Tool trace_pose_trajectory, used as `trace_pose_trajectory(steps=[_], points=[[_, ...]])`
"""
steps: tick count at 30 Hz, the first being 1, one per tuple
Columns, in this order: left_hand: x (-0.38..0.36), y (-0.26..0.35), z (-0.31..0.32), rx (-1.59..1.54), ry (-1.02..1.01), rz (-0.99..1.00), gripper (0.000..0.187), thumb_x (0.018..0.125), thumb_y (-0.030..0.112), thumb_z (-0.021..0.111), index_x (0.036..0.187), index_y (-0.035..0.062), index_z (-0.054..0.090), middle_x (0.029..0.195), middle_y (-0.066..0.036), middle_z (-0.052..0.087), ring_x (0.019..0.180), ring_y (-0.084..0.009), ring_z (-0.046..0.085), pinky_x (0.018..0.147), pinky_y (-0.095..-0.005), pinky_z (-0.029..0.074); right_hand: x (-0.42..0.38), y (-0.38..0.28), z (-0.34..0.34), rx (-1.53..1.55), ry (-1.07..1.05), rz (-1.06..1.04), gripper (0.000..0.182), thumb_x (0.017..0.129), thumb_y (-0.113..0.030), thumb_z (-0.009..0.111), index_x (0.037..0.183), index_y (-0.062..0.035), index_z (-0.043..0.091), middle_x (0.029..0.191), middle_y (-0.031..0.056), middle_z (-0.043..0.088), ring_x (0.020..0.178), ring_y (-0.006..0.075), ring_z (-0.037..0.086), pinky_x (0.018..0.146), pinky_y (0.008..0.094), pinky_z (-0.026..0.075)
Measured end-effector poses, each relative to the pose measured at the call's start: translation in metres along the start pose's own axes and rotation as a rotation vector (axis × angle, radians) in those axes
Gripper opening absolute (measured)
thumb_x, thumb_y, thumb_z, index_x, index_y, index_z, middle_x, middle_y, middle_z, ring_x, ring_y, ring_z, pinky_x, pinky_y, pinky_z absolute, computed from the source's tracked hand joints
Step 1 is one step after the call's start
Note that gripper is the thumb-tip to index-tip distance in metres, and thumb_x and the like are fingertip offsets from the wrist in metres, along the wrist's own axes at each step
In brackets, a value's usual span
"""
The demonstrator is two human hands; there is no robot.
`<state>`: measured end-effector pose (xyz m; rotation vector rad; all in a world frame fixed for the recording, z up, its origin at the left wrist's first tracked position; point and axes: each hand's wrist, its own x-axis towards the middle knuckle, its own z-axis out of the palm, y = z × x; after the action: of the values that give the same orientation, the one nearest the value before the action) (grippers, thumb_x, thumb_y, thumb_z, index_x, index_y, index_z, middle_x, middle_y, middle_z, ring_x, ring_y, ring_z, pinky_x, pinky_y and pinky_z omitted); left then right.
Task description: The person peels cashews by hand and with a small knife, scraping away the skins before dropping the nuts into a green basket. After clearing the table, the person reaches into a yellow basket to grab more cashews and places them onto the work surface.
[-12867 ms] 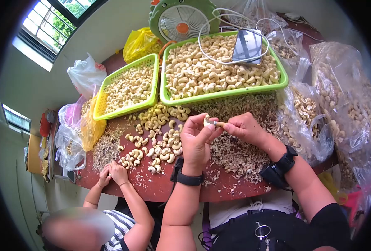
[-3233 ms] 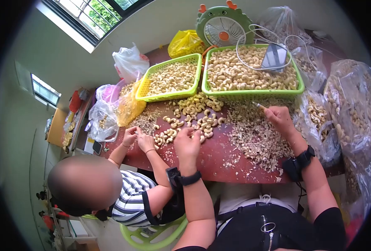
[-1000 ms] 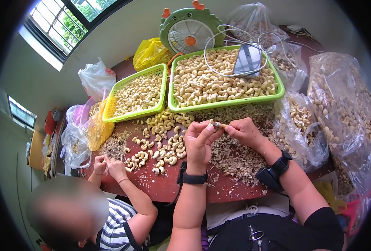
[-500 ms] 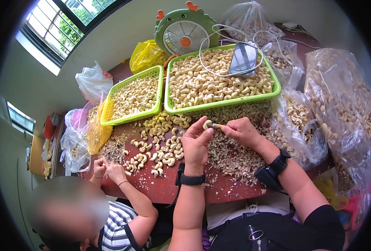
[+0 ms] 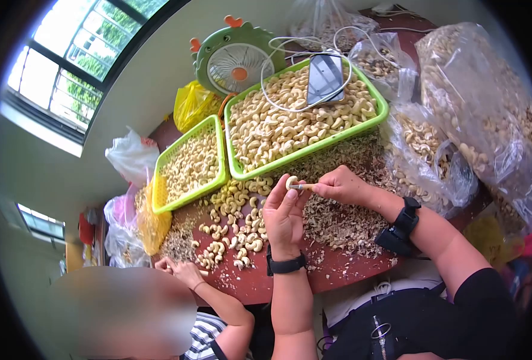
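My left hand pinches a pale cashew nut between thumb and fingertips, palm turned up. In my right hand is a small knife with a light handle, its blade tip touching the nut. Both hands hover above the red table, in front of the large green basket full of cashews. Loose cashews lie left of my left hand. Beneath my right hand spreads a heap of brown skin scraps.
A smaller green basket of cashews stands at left. On the large basket rest a phone and a white cable. A green fan is behind. Plastic bags of nuts crowd the right. A co-worker's hands are at lower left.
The camera view has tilted and shifted. The nut shows more of its curved side between my left fingers, with the knife still against it. My grips look the same.
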<state>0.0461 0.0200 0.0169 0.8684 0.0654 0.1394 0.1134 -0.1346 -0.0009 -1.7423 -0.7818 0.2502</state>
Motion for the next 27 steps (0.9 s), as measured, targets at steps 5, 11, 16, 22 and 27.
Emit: trace_pose_trajectory(steps=[5,11,16,22,27], points=[[-0.001,-0.001,-0.001,-0.011,-0.055,0.027,0.031,0.081,-0.003,0.047,0.112,-0.0013,0.047,0.100,-0.013,0.056,0.098,-0.0245,0.053,0.083,-0.0425,0.048,0.000,0.006,0.000,0.040,-0.008,-0.027,0.045,0.079,-0.039,0.052,0.058,0.0005,0.054,0.045,0.0071,0.041,0.042,0.0120,0.038,0.042,0.0277,0.033],[-0.003,-0.003,0.006,-0.030,-0.013,0.055,0.028,0.079,-0.006,0.048,0.107,-0.0033,0.049,0.099,-0.016,0.055,0.094,-0.0250,0.055,0.079,-0.0397,0.050,-0.001,0.005,-0.002,0.018,0.009,-0.055,0.045,0.079,-0.038,0.053,0.055,0.0002,0.052,0.045,0.0083,0.040,0.041,0.0123,0.037,0.042,0.0285,0.033],[-0.004,-0.007,0.011,-0.019,0.078,0.110,0.026,0.075,-0.007,0.048,0.101,-0.0054,0.051,0.093,-0.016,0.056,0.093,-0.0259,0.055,0.077,-0.0409,0.051,-0.001,0.007,-0.001,0.006,0.018,-0.064,0.045,0.079,-0.038,0.052,0.055,0.0002,0.051,0.045,0.0084,0.041,0.041,0.0123,0.037,0.041,0.0286,0.034],[-0.005,-0.009,0.012,-0.037,0.089,0.134,0.025,0.075,-0.008,0.049,0.099,-0.0039,0.051,0.094,-0.014,0.056,0.092,-0.0251,0.056,0.077,-0.0410,0.051,-0.001,0.009,-0.001,0.015,0.029,-0.058,0.045,0.079,-0.038,0.052,0.055,0.0003,0.051,0.045,0.0079,0.041,0.041,0.0117,0.038,0.041,0.0284,0.034],[-0.006,-0.014,0.014,0.004,0.087,0.180,0.024,0.075,-0.008,0.048,0.098,-0.0030,0.051,0.093,-0.013,0.057,0.091,-0.0243,0.056,0.077,-0.0403,0.051,-0.001,0.011,0.000,-0.008,0.028,-0.045,0.044,0.079,-0.038,0.052,0.056,0.0003,0.053,0.045,0.0078,0.042,0.042,0.0117,0.038,0.042,0.0281,0.034]])
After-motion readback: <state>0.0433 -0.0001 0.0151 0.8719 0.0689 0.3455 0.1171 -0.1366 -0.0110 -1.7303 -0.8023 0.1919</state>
